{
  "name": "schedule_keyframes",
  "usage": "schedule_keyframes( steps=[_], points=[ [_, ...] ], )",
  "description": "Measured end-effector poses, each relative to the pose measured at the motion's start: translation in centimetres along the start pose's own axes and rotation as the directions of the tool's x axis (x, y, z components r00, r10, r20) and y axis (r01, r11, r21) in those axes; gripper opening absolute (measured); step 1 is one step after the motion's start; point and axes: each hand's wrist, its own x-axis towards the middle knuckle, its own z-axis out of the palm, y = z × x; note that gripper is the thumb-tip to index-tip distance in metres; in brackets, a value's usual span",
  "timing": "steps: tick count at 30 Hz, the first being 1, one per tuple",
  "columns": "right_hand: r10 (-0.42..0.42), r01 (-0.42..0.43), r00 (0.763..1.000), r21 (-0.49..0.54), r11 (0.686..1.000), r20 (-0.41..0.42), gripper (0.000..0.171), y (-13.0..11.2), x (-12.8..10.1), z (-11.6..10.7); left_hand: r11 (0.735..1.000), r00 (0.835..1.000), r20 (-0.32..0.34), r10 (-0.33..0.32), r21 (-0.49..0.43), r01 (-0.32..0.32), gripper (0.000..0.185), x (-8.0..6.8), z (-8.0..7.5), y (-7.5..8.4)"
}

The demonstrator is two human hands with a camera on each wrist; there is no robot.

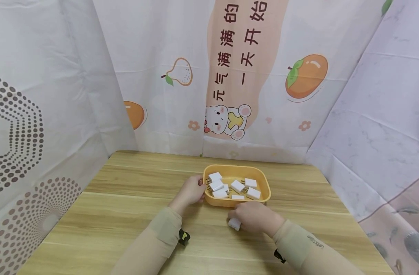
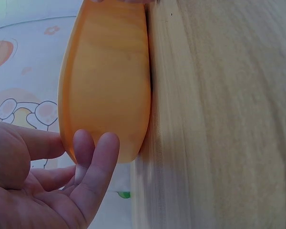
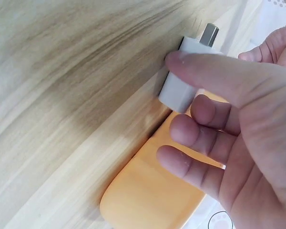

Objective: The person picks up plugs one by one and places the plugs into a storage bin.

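Observation:
A yellow-orange plastic basket [image 1: 237, 168] stands on the table with several white charger plugs [image 1: 253, 193] inside, their metal prongs showing. My left hand [image 1: 192, 190] holds the basket by its left end; in the left wrist view, fingers [image 2: 99, 162] curl at that end and reach its rim. Just in front of the basket's near wall, my right hand [image 1: 255, 217] grips another white charger plug [image 1: 234, 223]. The right wrist view shows the thumb lying across this charger plug [image 3: 178, 93], with a metal prong [image 3: 209, 34] sticking out, close to the tabletop.
The wood-grain table [image 1: 126, 214] reaches back to a printed curtain [image 1: 154, 126]. More hanging fabric [image 1: 377, 126] closes off the right side, and a dotted sheet [image 1: 58, 95] hangs on the left. Both wrists carry dark straps [image 1: 183, 236].

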Motion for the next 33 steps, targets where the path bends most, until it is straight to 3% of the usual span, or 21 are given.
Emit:
schedule_keyframes(
  steps=[15,33],
  points=[
    [-0.004,0.004,1.000,-0.002,1.000,0.004,0.029,0.04,-0.58,-0.37,1.000,1.000,0.006,0.011,-0.001,-0.011,0.036,-0.02,0.09,0.08],
    [0.072,-0.080,0.994,0.093,0.992,0.082,0.026,-0.22,-0.78,-0.33,1.000,1.000,0.007,0.007,0.022,-0.007,0.036,0.02,0.06,-0.01]
  ],
)
